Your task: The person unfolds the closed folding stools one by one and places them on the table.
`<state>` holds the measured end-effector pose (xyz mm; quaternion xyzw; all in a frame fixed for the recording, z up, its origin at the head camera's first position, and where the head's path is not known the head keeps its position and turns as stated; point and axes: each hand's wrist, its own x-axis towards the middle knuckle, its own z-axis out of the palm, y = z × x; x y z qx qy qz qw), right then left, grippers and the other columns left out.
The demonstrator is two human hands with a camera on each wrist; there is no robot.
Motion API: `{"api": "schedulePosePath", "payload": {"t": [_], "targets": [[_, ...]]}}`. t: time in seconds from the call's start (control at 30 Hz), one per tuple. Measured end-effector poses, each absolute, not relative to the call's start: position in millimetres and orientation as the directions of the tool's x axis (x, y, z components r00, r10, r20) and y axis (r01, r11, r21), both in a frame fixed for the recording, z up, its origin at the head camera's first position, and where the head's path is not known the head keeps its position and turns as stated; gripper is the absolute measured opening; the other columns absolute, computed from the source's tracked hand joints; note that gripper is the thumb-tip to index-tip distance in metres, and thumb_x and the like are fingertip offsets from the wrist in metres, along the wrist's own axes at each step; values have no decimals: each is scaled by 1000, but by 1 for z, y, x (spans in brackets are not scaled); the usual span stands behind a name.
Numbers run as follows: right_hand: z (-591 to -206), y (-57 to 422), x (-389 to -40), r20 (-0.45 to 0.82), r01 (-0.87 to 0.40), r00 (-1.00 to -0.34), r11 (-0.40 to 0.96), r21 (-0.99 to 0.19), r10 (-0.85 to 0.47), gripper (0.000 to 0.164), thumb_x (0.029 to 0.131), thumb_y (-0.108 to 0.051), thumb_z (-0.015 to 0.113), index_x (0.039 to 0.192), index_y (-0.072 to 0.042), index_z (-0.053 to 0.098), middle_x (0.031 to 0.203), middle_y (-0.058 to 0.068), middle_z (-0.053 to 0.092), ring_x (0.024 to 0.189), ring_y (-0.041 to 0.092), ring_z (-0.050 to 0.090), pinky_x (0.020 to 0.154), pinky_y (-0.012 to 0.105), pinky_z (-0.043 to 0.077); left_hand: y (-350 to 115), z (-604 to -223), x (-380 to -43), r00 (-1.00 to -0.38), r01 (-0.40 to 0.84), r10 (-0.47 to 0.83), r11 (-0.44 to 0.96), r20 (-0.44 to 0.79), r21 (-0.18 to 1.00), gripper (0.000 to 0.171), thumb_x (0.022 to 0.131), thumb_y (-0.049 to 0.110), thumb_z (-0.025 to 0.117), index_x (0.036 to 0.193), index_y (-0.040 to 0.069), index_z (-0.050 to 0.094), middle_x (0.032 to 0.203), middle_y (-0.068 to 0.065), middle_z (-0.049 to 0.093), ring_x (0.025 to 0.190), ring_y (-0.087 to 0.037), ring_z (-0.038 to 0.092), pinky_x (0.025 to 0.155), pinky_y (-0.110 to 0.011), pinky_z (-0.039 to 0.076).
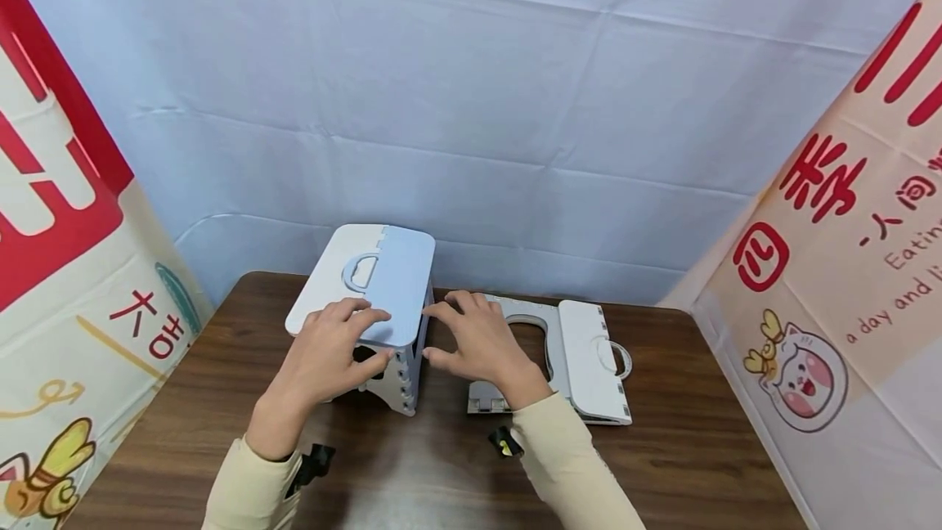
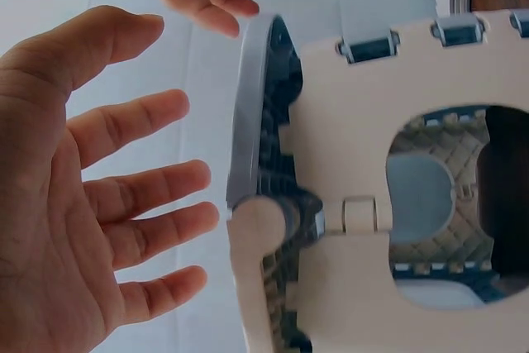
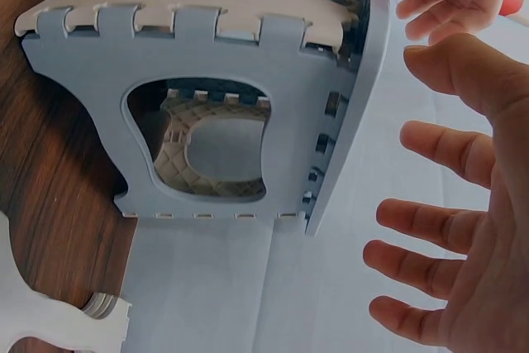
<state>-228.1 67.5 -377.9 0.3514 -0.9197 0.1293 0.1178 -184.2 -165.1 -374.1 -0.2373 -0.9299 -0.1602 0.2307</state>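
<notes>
A folding step stool point(image 1: 403, 268) stands unfolded on its legs at the back left of the table, its top half white and half light blue, with a blue carry handle point(image 1: 347, 275) in the middle. Over the stool's front edge hovers my left hand point(image 1: 324, 350), fingers spread and slightly bent. My right hand point(image 1: 478, 342) is held beside the stool's right edge, fingers also spread. Both wrist views show a gap between the palms and the stool top, with nothing held. The left wrist view shows the stool's beige side panel point(image 2: 339, 163); the right wrist view, its blue side panel point(image 3: 91, 64).
A second stool point(image 1: 589, 358), white and grey, lies folded flat on the wooden table point(image 1: 692, 432) to the right, partly behind my right hand. A pale cloth backdrop point(image 1: 471, 105) hangs behind the table, and printed banners point(image 1: 846, 268) flank both sides.
</notes>
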Motion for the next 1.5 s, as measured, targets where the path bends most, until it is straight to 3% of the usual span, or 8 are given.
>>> {"api": "schedulePosePath", "payload": {"t": [0.87, 1.33, 1.5], "targets": [[-391, 124, -241, 323, -587, -795, 786, -193, -514, 49, 81, -43, 66, 124, -21, 59, 125, 13, 49, 111, 35, 47, 84, 56, 37, -121, -384, -206, -720, 600, 475, 793, 506, 110, 39, 77, 36, 71, 108, 14, 66, 108, -10, 57, 100, -30, 53, 77, -49, 42], [-397, 152, -238, 321, -524, -833, 828, -199, -451, 48, 79, -42, 70, 121, -20, 60, 122, 12, 51, 106, 35, 49, 80, 54, 38, -97, -390, -205, -733, 613, 496, 778, 465, 137, 40, 76, 37, 71, 110, 16, 65, 110, -9, 57, 103, -28, 51, 79, -47, 41], [-401, 160, -238, 319, -507, -843, 837, -205, -433, 48, 78, -42, 71, 119, -19, 61, 121, 13, 51, 106, 34, 49, 80, 54, 37, -90, -393, -206, -711, 619, 509, 781, 485, 88, 39, 76, 37, 70, 108, 16, 66, 111, -10, 56, 101, -28, 52, 78, -47, 42]]}}
